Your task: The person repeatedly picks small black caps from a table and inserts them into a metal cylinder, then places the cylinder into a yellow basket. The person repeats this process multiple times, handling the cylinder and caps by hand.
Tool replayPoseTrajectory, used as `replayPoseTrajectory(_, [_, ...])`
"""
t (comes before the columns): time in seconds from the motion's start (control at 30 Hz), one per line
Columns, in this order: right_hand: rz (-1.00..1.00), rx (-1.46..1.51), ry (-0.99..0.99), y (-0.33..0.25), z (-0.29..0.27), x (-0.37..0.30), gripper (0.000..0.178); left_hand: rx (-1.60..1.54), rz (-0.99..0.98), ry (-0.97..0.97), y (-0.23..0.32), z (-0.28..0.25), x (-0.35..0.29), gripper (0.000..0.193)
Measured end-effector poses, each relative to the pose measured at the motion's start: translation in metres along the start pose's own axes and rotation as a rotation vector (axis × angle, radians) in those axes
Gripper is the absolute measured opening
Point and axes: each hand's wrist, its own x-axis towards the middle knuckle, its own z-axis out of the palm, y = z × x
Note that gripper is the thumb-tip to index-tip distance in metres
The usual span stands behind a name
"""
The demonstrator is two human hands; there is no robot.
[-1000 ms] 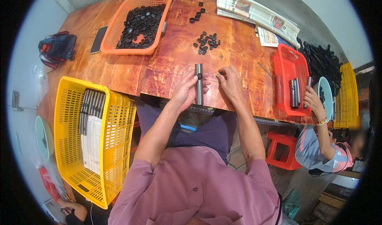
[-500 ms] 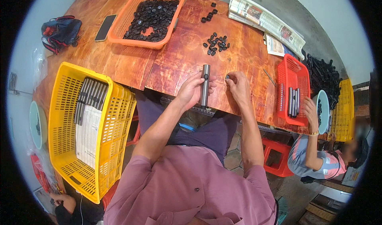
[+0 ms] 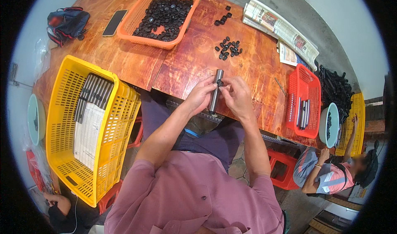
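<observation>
My left hand is closed round a grey metal tube, held upright over the table's near edge. A round black fitting sits on the tube's side, below its upper end. My right hand has its thumb and fingers pinched at this fitting; the small black cap in the fingertips is mostly hidden. Beyond both hands a loose group of small black caps lies on the wooden table, with several more caps farther back.
An orange basket of black caps stands at the back left. Tubes and paper lie in the yellow crate at left. A red basket with tubes stands right, near a co-worker. Rolled newspaper lies behind.
My right hand has moved left from beside the tube, bringing the small black cap against its fitting. The co-worker's hand has drawn back from the red basket.
</observation>
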Motion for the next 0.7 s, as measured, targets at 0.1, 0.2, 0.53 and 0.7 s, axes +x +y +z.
replayPoseTrajectory(0.1, [-0.074, -0.113, -0.002, 0.001, 0.003, 0.001, 0.023, -0.005, 0.039, -0.002, 0.001, 0.002, -0.002, 0.04])
replayPoseTrajectory(0.2, [-0.075, -0.125, 0.003, 0.001, 0.005, 0.0, 0.024, -0.037, 0.027, -0.019, -0.001, -0.001, -0.001, 0.04])
replayPoseTrajectory(0.53, [0.074, 0.248, 0.065, -0.01, 0.015, -0.027, 0.027, 0.095, -0.061, 0.114, -0.002, 0.015, -0.037, 0.031])
replayPoseTrajectory(0.7, [0.562, 0.814, -0.078, 0.0, 0.009, -0.048, 0.035, 0.127, -0.281, 0.089, -0.018, 0.015, -0.076, 0.029])
